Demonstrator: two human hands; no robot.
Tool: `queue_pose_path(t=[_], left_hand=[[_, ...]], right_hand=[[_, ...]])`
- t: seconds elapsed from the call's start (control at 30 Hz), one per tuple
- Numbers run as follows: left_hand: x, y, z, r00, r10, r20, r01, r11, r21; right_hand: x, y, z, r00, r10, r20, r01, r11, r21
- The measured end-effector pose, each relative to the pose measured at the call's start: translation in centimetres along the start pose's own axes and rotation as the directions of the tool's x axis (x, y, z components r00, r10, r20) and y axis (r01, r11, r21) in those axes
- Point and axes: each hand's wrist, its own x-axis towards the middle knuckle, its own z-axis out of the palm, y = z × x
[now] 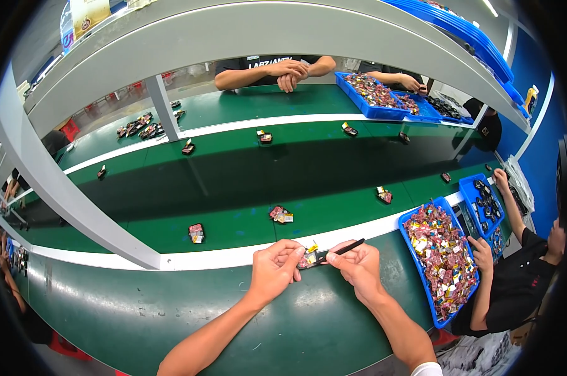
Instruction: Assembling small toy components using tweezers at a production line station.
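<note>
Near the front edge of the conveyor, my left hand (274,266) pinches a small electronic assembly (308,257) with yellow and reddish parts between thumb and fingertips. My right hand (357,266) is closed round a slim black tool that looks like tweezers (344,248). Its tip reaches the assembly's right side, and its back end sticks out past my fingers to the upper right. My fingertips partly cover the assembly, so its shape is not fully visible. On the green belt just beyond lie similar assemblies, one a reddish and white cluster (281,214) and another in a black shell (197,233).
A blue tray (404,233) heaped with small reddish and yellow parts stands to my right. Beyond it, a co-worker's hand (482,254) reaches beside another blue tray (500,216) of black pieces. A grey post (83,194) rises at left. Across the belt, a person's arms rest (289,70).
</note>
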Motion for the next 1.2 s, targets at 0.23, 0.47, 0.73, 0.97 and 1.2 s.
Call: queue_pose_path(t=[0.23, 0.47, 0.73, 0.97, 1.2], left_hand=[[-0.3, 0.0, 0.8, 0.981, 0.181, -0.064, -0.167, 0.969, 0.182], [-0.2, 0.3, 0.8, 0.985, 0.151, -0.087, -0.135, 0.977, 0.168], [0.3, 0.0, -0.5, 0.989, 0.003, 0.151, 0.005, 0.999, -0.054], [0.8, -0.3, -1.2, 0.974, -0.004, 0.225, 0.027, 0.995, -0.099], [0.8, -0.2, -1.3, 0.972, -0.005, 0.234, 0.036, 0.991, -0.127]], right_hand=[[0.0, -0.1, 0.0, 1.000, -0.001, -0.001, 0.001, 1.000, 0.004], [-0.1, 0.2, 0.1, 0.999, -0.049, -0.007, 0.049, 0.998, -0.037], [-0.1, 0.5, -0.1, 0.996, -0.088, -0.013, 0.089, 0.995, 0.041], [-0.4, 2.1, 0.3, 0.934, -0.356, -0.027, 0.353, 0.933, -0.062], [-0.6, 2.3, 0.3, 0.911, -0.412, -0.008, 0.403, 0.894, -0.196]])
